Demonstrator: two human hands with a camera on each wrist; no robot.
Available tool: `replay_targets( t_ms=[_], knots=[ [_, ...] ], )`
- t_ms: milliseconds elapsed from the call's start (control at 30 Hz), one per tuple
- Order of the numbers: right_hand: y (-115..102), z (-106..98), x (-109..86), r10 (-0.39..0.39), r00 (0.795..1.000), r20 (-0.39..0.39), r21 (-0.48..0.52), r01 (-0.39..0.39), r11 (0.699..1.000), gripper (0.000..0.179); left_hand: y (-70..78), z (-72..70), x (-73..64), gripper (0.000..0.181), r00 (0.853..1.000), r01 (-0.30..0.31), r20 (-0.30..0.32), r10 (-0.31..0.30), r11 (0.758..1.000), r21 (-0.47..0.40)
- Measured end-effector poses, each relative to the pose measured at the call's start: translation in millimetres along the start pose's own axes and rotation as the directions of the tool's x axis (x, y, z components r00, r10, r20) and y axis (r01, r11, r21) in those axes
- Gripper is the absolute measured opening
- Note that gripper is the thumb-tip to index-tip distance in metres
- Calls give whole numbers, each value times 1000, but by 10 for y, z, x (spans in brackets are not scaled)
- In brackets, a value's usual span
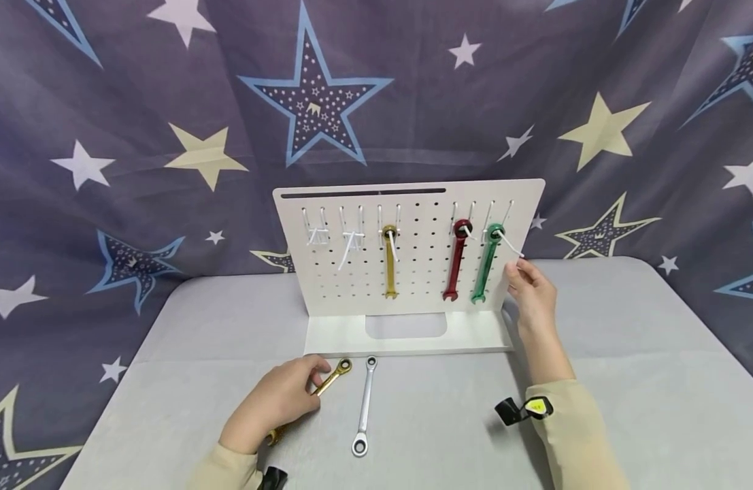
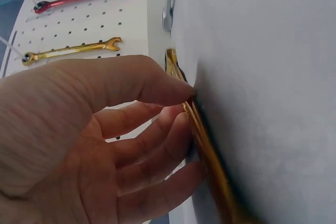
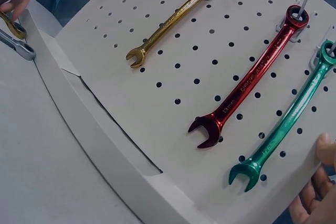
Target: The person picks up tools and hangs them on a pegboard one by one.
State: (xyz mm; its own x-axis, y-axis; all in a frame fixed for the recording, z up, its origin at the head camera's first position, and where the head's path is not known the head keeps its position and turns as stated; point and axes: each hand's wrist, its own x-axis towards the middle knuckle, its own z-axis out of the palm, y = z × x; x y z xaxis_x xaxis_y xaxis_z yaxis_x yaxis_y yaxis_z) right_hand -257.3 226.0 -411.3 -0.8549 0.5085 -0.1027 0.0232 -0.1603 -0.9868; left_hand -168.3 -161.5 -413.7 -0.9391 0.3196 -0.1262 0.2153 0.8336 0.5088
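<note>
Low at the left, my left hand (image 1: 281, 395) pinches a gold ratcheting wrench (image 2: 207, 150) between thumb and fingers, close to the tabletop. Its ring end shows past the fingertips; part of the shaft is hidden under the hand. My right hand (image 1: 534, 299) grips the right edge of a white pegboard (image 1: 422, 262), thumb in front and fingers behind. On the board's hooks hang a second gold wrench (image 1: 390, 269), a red wrench (image 3: 252, 80) and a green wrench (image 3: 286, 124), open ends down. A silver wrench (image 1: 365, 401) lies on the table, right of my left hand.
Two white hooks, one at far left (image 1: 317, 235) and one beside it (image 1: 350, 239), hold nothing. The board's base (image 1: 339, 335) rests on a grey-covered table (image 1: 437, 422). Behind stands a dark curtain (image 1: 413, 122) with stars. Black straps sit at both wrists.
</note>
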Motion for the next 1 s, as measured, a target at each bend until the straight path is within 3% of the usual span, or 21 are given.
replay_targets(
  t_ms=[200,333,533,700,1000],
  knots=[
    [-44,-22,9,16,1000,-17,4,-16,1000,29,-4,-3,20,38,1000,-8,10,7,999,52],
    [-83,-43,19,8,1000,-20,-4,-8,1000,36,1,-15,36,34,999,-22,31,20,997,76],
    [-89,-35,35,0,1000,-19,3,0,1000,32,-14,-70,31,24,998,-40,46,38,998,40],
    [-57,-20,40,1,1000,-20,4,-1,1000,32,-59,-99,12,26,996,-65,55,65,998,-6],
    [-9,12,32,-3,1000,-16,-8,2,1000,38,19,-214,-61,25,999,-46,21,45,999,15]
  ],
)
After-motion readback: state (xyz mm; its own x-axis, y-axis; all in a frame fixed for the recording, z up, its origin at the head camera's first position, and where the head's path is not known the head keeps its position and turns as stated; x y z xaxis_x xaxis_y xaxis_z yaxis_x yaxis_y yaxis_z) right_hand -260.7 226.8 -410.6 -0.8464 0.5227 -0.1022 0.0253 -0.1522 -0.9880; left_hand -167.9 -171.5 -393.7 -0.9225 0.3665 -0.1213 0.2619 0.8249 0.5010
